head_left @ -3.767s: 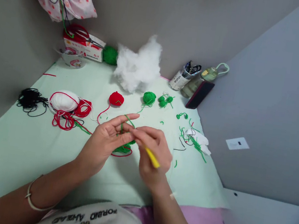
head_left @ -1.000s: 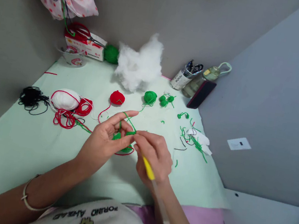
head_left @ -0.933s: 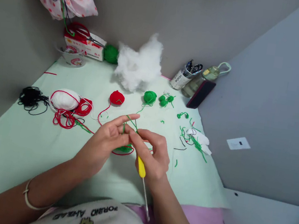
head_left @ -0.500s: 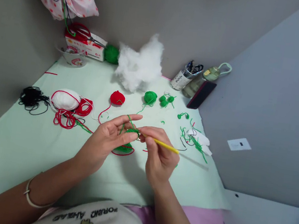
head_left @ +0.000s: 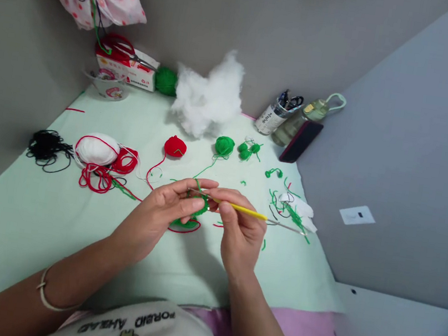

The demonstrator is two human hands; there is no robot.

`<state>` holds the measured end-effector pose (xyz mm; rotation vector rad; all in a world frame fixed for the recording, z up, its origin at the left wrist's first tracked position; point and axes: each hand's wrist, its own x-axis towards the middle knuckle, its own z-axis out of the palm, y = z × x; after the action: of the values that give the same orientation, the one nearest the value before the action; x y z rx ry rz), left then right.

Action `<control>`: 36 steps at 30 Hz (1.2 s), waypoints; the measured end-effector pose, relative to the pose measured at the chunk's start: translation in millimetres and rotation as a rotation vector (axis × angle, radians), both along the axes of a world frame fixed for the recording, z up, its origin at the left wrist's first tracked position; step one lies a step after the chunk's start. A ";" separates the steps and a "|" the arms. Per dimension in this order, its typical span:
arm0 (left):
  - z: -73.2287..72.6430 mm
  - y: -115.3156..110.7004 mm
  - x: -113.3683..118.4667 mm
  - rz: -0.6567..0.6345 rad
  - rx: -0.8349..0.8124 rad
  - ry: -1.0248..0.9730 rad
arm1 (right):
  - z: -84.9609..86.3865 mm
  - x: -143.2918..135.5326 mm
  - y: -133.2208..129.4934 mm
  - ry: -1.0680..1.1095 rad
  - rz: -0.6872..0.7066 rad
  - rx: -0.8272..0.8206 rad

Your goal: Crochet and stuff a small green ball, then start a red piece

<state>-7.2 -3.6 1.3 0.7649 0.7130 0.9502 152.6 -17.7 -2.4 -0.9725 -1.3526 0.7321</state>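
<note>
Between the thumb and fingers of my left hand [head_left: 163,206] is a small piece of green crochet work [head_left: 202,205], partly covered by the fingers. Green yarn passes over the left index finger and runs back to a green yarn ball [head_left: 224,147]. My right hand [head_left: 242,230] is closed round a crochet hook with a yellow handle [head_left: 246,211]. The hook's tip is at the green work, and its other metal end points right. Just below the left fingers, a green piece with red yarn [head_left: 186,224] lies on the cloth.
A red yarn ball [head_left: 175,147], white yarn [head_left: 97,149] and black yarn [head_left: 48,146] lie left. White stuffing [head_left: 209,95] sits at the back, near scissors [head_left: 119,48] on a box. A pen cup [head_left: 272,116], bottle [head_left: 317,110], phone [head_left: 301,141] and yarn scraps [head_left: 295,215] stand or lie right.
The left index finger has lowered toward the hook. The hook has turned slightly, its handle now closer to level, and more of the green work shows between my hands.
</note>
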 end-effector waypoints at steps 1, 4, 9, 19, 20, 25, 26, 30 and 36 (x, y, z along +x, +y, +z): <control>0.0 -0.3 -0.3 -0.009 0.004 -0.002 | -1.4 0.7 0.4 0.035 0.010 -0.027; 0.8 -0.1 -3.9 -0.043 -0.004 0.003 | -3.8 4.6 2.0 0.182 0.063 -0.097; 2.5 0.7 -11.2 -0.021 0.002 0.063 | 1.5 6.7 2.1 0.239 0.122 -0.136; -0.6 0.0 -12.1 0.104 0.154 0.213 | 0.2 4.3 -10.7 -0.224 0.011 0.241; -0.5 -1.1 -10.4 0.129 0.170 0.238 | -1.2 4.3 -10.5 -0.281 0.009 0.301; 0.1 -6.9 0.9 0.163 0.073 0.120 | -7.7 2.7 -8.8 -0.718 -0.162 0.577; 0.2 -6.8 1.8 0.122 0.010 0.048 | -8.7 2.5 -8.6 -0.772 -0.198 0.613; 1.2 -1.1 -2.4 0.011 -0.194 -0.123 | -7.6 3.5 -7.7 -0.501 -0.150 0.458; 3.4 1.7 -5.9 0.014 -0.039 -0.055 | 1.8 0.7 -1.3 -0.033 -0.004 0.129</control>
<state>-13.1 -1.9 4.6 0.6976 0.6883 0.9638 153.3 -19.1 -0.6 -0.8880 -1.4088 0.6197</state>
